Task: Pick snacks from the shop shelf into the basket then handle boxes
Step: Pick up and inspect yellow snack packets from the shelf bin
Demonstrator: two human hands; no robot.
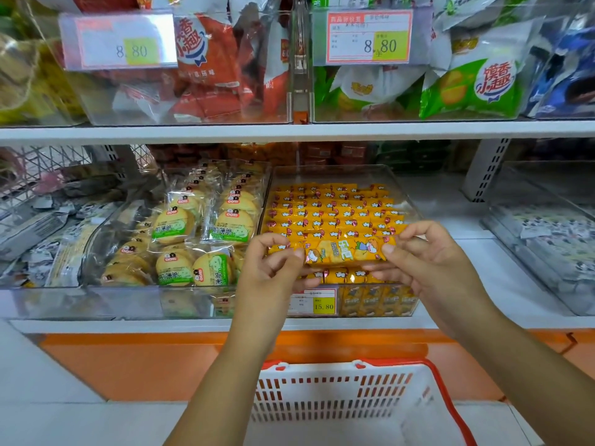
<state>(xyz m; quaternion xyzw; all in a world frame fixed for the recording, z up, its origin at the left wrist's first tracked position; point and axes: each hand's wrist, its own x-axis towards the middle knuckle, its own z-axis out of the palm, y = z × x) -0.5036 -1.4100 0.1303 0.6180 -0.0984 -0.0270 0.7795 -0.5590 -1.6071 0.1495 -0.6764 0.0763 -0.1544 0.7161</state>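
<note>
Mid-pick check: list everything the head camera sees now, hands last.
held packet: one, yellow, above the centre bin
binned packets: many, yellow, lower shelf centre
biscuit packs: many, yellow-green, lower bin left
red bags: several, red, upper left
green bags: several, green-white, upper right
price tags: three, yellow patches, bin fronts
basket: one, white, red rim, below shelf
left hand: one, grip on packet's left end
right hand: one, grip on packet's right end

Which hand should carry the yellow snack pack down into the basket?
Right, probably. The left hand and right hand both pinch the yellow snack pack, but the right sits more squarely above the basket; the left is over its left edge.
</note>
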